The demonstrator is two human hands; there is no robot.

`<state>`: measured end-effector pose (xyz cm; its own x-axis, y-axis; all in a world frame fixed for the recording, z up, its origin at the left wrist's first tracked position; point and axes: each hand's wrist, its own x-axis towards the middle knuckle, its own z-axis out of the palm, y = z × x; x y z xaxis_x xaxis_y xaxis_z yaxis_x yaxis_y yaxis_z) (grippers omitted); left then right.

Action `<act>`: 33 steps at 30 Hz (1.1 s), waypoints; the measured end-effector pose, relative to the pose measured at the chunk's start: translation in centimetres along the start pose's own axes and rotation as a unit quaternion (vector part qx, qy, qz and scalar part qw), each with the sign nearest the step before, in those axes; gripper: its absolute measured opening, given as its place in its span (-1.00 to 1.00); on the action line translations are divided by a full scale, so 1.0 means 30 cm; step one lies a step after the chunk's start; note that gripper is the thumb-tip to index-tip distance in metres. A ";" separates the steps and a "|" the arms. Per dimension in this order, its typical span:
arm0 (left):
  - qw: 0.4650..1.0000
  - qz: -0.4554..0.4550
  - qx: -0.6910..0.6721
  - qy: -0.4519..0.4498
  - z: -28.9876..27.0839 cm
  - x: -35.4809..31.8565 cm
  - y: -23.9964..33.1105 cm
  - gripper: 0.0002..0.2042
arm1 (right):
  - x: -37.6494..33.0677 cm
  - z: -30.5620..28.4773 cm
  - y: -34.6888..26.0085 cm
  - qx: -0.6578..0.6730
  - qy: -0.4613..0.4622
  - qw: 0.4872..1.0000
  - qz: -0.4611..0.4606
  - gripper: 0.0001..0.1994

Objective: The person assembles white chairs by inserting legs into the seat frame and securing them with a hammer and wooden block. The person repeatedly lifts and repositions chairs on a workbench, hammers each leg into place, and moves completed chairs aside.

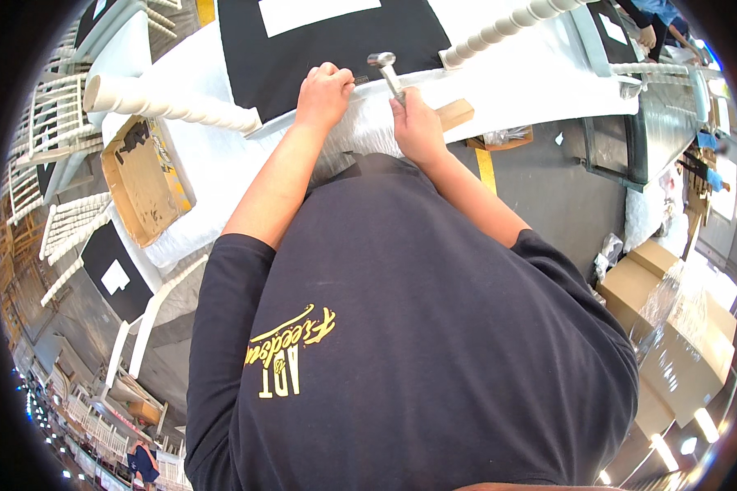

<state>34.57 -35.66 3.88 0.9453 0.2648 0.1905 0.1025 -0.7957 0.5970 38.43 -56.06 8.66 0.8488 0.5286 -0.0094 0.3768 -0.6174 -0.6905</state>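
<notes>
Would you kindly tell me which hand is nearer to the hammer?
Right: the right hand holds the hammer by its handle; the left hand is to its left, apart.

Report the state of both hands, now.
Left hand: closed, near the edge of the black cloth; any grip cannot be told.
Right hand: closed, holding a hammer.
</notes>
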 end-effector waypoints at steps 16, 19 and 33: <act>1.000 0.016 -0.001 0.006 -0.007 0.006 0.011 -0.91 | 0.017 0.018 0.076 -0.099 -0.079 0.992 -0.011 -0.77; 1.000 0.008 0.001 0.005 -0.010 -0.002 0.002 -0.91 | -0.003 -0.009 0.045 -0.025 -0.032 0.999 0.002 -0.78; 1.000 0.003 -0.005 0.011 -0.002 -0.007 0.000 -0.91 | -0.010 -0.023 0.000 0.055 0.034 0.998 -0.015 -0.78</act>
<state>34.35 -35.68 3.89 0.9385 0.2730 0.2115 0.0944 -0.7920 0.6032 38.44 -56.63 9.17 0.8628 0.5021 0.0593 0.3627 -0.5330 -0.7644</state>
